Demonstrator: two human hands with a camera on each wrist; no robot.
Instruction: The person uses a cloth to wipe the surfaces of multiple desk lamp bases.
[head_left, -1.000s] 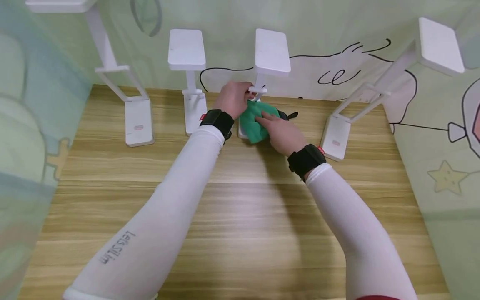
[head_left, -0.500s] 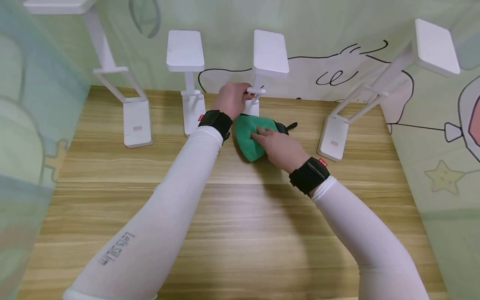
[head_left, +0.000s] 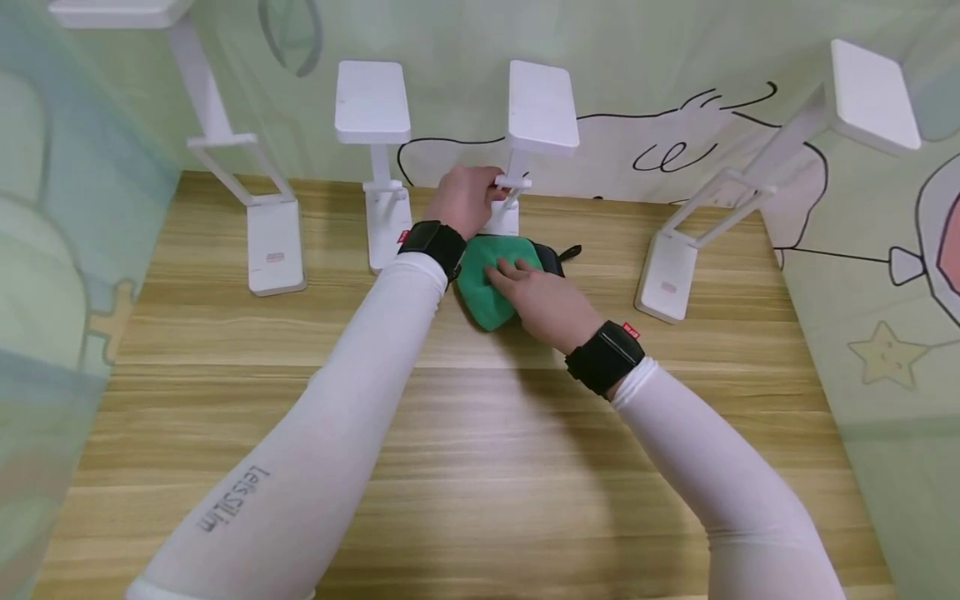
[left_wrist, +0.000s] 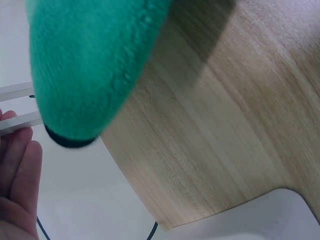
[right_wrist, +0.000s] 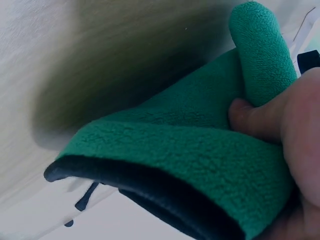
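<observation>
My left hand [head_left: 461,200] grips the lower arm of a white desk lamp [head_left: 542,104], second from the right. In the left wrist view its fingers [left_wrist: 22,170] curl at a thin white bar. With my right hand [head_left: 551,304] I hold a green plush cloth [head_left: 480,292], edged in black with a small black loop. The thumb [right_wrist: 250,117] presses into a fold of the cloth in the right wrist view; part of that hand is hidden behind it. In the head view the cloth overlaps the front of this lamp's base [head_left: 504,218].
Another white lamp [head_left: 372,104] stands just left of my left hand. One more lamp [head_left: 275,246] is at the far left, and a tilted one [head_left: 667,275] on the right. The wood-grain table [head_left: 480,475] meets printed walls [head_left: 750,133] at the back and sides.
The green cloth has come towards me and then left under my right hand, uncovering the rear of the lamp's base. My left hand keeps its grip on the lamp arm.
</observation>
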